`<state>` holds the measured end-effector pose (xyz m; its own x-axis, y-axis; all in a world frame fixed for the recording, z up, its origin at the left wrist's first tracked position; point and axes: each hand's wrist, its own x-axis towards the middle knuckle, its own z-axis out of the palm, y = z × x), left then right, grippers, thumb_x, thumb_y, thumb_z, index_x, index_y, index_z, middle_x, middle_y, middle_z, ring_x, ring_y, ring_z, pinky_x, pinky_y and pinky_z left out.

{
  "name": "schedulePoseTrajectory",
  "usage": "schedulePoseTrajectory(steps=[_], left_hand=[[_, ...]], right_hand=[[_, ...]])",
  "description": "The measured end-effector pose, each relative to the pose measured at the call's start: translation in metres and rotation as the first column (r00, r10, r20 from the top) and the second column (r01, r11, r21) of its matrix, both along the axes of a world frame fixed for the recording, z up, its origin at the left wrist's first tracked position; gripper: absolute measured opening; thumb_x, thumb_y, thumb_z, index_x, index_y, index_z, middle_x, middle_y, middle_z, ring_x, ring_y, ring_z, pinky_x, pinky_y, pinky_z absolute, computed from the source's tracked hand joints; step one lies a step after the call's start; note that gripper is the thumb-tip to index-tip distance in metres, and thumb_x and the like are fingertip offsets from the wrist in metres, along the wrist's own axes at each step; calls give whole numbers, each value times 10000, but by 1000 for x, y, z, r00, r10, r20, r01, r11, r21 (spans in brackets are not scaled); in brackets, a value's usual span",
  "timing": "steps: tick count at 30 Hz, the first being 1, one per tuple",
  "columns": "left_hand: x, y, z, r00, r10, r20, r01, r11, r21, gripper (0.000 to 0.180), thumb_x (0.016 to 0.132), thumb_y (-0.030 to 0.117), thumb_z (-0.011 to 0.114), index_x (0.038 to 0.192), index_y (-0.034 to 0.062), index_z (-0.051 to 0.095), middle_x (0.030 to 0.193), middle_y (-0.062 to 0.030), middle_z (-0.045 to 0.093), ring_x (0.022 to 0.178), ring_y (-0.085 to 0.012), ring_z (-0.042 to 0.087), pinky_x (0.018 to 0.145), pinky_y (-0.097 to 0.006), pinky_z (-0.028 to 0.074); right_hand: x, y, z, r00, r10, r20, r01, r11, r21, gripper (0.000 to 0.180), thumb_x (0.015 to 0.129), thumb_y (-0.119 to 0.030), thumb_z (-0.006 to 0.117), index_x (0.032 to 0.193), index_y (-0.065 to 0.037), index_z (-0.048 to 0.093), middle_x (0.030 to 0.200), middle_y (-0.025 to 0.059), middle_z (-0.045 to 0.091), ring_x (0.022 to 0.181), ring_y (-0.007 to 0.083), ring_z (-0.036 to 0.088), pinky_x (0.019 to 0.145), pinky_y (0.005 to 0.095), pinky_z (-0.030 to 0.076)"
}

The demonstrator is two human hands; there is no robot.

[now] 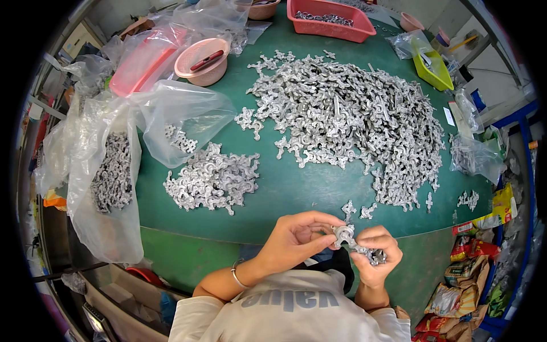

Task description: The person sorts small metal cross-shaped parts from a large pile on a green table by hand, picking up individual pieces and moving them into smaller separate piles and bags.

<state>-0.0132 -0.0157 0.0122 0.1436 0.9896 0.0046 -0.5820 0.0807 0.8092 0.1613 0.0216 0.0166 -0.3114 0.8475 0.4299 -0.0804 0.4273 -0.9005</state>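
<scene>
My left hand (299, 235) pinches a silver-grey metal casting (344, 235) with a curved middle and knobbed arms, near the table's front edge. My right hand (380, 251) is closed around several more castings (376, 258), its thumb and finger close to the piece in my left hand. Just beyond my hands, two loose castings (367, 211) lie on the green table (273, 196). A large heap of the same castings (342, 108) spreads over the middle and right. To the left sits a smaller pile (216, 181).
A clear plastic bag (108, 176) of castings hangs at the left edge, and another bag (182, 111) lies open behind the small pile. Farther back stand a pink bowl (202, 62) holding a red-handled tool, a red tray (330, 25) with metal parts and a yellow-green basket (433, 68).
</scene>
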Motion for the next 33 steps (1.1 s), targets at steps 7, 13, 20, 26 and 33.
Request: schedulePoseTrajectory(steps=[7, 13, 20, 26, 33], left_hand=[[0, 1, 2, 999, -22, 27, 23, 999, -39, 249, 816, -59, 521, 1064, -81, 524, 923, -130, 601, 829, -143, 587, 760, -275, 488], [-3, 1, 2, 996, -83, 42, 86, 995, -52, 272, 851, 14, 522, 1106, -80, 504, 928, -112, 589, 830, -141, 564, 755, -269, 472], [-2, 2, 0, 997, -64, 52, 67, 995, -70, 256, 827, -45, 515, 1080, -77, 527, 871, -128, 613, 787, -143, 593, 732, -261, 484], [-1, 2, 0, 996, -77, 54, 82, 993, -88, 259, 830, -46, 510, 1087, -78, 524, 871, -127, 615, 780, -140, 593, 720, -255, 481], [-1, 2, 0, 995, -76, 71, 82, 992, -93, 263, 830, -45, 511, 1091, -76, 522, 875, -127, 611, 769, -141, 594, 714, -252, 483]], right_hand=[[2, -3, -3, 999, -33, 3, 33, 999, 36, 259, 554, 43, 739, 760, 13, 585, 730, 162, 612, 630, 193, 593, 570, 273, 462], [2, -3, -2, 1000, -25, 16, 24, 998, 50, 263, 549, 45, 741, 752, 5, 579, 734, 159, 615, 633, 197, 598, 566, 270, 463], [2, -3, -4, 1000, -13, -3, 13, 999, 50, 275, 547, 50, 745, 759, 4, 576, 734, 158, 612, 633, 198, 596, 563, 276, 466], [3, -5, -4, 1000, -12, -3, 12, 999, 43, 280, 546, 51, 746, 762, 6, 574, 740, 160, 610, 635, 199, 594, 565, 277, 466], [3, -5, -4, 1000, -16, -13, 16, 999, 40, 283, 546, 51, 746, 765, 7, 572, 744, 164, 609, 635, 200, 593, 566, 275, 465]])
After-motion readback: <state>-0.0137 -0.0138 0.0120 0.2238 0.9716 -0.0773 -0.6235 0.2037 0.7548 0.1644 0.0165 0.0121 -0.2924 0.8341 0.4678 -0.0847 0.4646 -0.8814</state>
